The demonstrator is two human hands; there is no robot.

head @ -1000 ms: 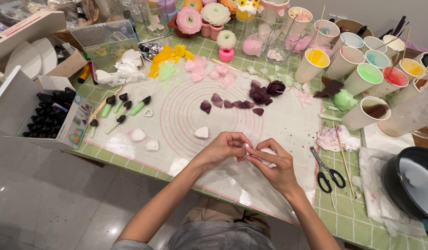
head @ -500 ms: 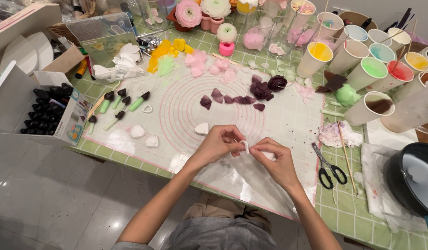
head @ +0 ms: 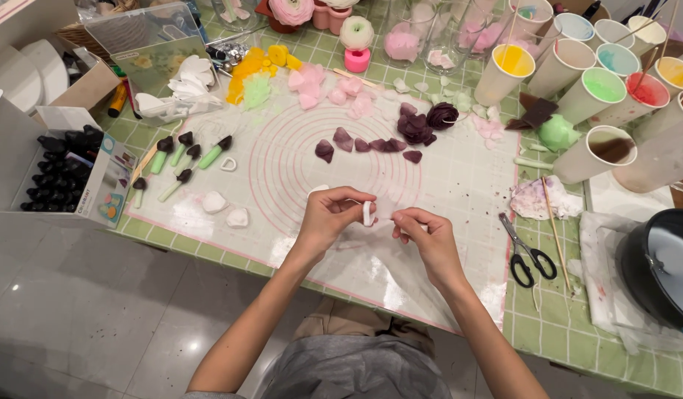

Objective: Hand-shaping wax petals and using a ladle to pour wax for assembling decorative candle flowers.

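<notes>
The left hand (head: 328, 218) has its fingers (head: 354, 209) pinched shut on a small white cutter (head: 367, 213). The cutter stands up on its edge, just above the mat (head: 460, 185). The right hand (head: 423, 235) is just beside it. Its fingers (head: 402, 219) are curled in tight near the cutter, but I cannot tell if they hold anything.

Both hands are over the near part of the mat, which is white with pink rings. Two white lumps (head: 225, 209) lie on the mat to the left. Green sticks with dark tips (head: 180, 157) lie past them. A row of dark purple petals (head: 371, 145) sits in the middle of the mat, and a purple flower (head: 443, 115) is near them. Pink petals (head: 309, 81) and yellow bits (head: 254, 65) lie farther back.

Scissors (head: 528, 253) lie on the green counter (head: 556, 325) to the right. Paper cups (head: 600, 74) with colours in them stand at the back right. A box of black things (head: 60, 170) is at the left.
</notes>
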